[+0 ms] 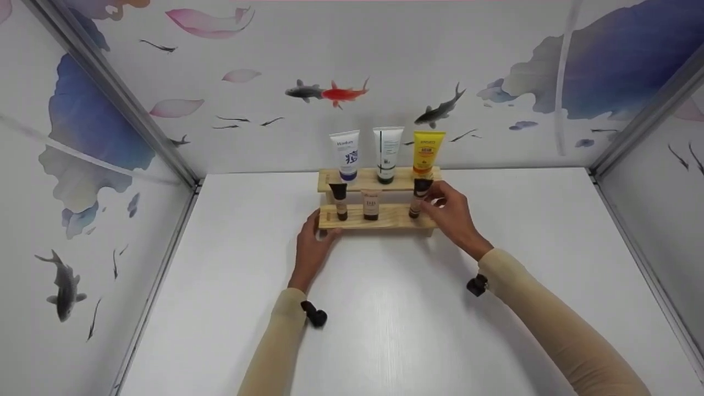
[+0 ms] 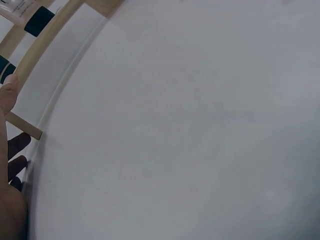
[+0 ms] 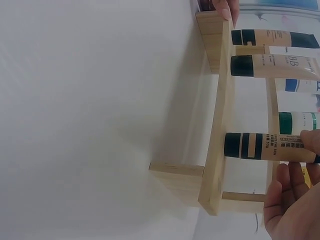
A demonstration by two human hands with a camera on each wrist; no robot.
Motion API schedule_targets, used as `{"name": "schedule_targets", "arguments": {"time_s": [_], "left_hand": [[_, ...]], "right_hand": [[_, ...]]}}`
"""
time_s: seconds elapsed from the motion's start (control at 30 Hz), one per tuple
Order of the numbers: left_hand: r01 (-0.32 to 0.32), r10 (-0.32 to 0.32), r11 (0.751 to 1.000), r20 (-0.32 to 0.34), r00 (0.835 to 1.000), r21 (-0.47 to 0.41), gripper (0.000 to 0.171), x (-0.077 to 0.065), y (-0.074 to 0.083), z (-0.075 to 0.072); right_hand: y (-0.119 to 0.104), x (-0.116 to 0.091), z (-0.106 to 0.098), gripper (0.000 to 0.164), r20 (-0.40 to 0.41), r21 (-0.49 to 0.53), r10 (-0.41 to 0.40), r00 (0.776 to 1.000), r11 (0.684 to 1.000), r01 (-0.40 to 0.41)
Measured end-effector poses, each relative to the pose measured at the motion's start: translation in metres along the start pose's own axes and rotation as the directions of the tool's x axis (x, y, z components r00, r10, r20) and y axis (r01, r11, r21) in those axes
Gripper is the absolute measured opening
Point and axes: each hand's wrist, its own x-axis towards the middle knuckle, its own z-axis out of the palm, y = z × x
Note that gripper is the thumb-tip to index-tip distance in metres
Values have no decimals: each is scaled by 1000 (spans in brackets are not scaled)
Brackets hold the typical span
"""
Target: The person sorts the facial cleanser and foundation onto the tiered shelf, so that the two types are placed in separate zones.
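A two-tier wooden rack (image 1: 379,179) stands at the back of the white table. My left hand (image 1: 314,250) grips the left end of its lower tier, thumb on the front edge. With thumb and fingers my right hand (image 1: 452,216) pinches a beige tube with black ends (image 3: 265,146), upright at the right of the lower tier, its cap right at the board. On that same tier stand a pinkish BB tube (image 1: 371,205) in the middle and another black-ended beige tube (image 1: 340,202) at the left.
The upper tier carries a white tube with a blue cap (image 1: 346,155), a white tube with a dark green cap (image 1: 388,154) and a yellow tube (image 1: 427,152). Behind the rack rises a printed wall (image 1: 379,49); metal-framed side panels (image 1: 181,159) border the table (image 1: 385,308).
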Motion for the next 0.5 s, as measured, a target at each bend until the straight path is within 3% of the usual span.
{"name": "schedule_targets", "arguments": {"time_s": [0.37, 0.5], "left_hand": [[-9, 9, 1000, 5, 1000, -2, 84, 5, -5, -2], [-19, 18, 999, -30, 999, -43, 80, 5, -8, -8]], "right_hand": [[3, -3, -4, 30, 17, -10, 16, 1000, 1000, -15], [7, -8, -9, 32, 35, -23, 10, 999, 1000, -9]]}}
